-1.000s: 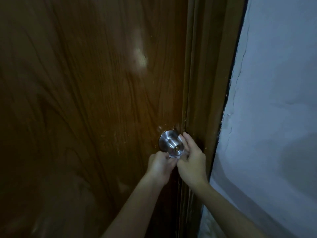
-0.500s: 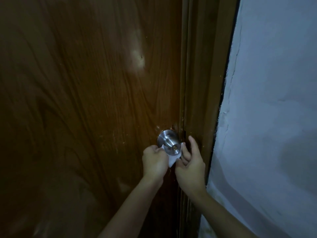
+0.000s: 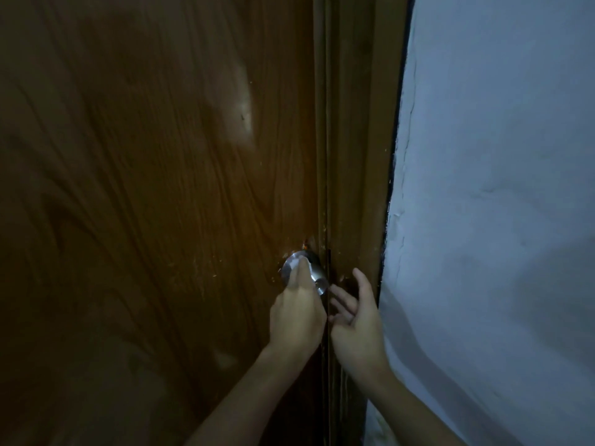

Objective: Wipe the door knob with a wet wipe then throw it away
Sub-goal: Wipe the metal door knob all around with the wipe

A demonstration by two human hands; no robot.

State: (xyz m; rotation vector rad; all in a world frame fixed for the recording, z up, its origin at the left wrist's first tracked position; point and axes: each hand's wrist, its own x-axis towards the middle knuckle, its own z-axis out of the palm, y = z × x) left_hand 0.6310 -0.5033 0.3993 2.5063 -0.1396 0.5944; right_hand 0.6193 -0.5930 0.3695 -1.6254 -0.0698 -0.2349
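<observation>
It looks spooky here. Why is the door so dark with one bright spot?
Head view: dim room light leaves the door murky brown; the pale patch is glare; the knob glints; the wall looks bluish.

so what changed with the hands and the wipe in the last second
The left hand carried the wet wipe from under the door knob up onto its top left. The right hand let go of the wipe and opened beside the knob. The door stayed shut.
</observation>
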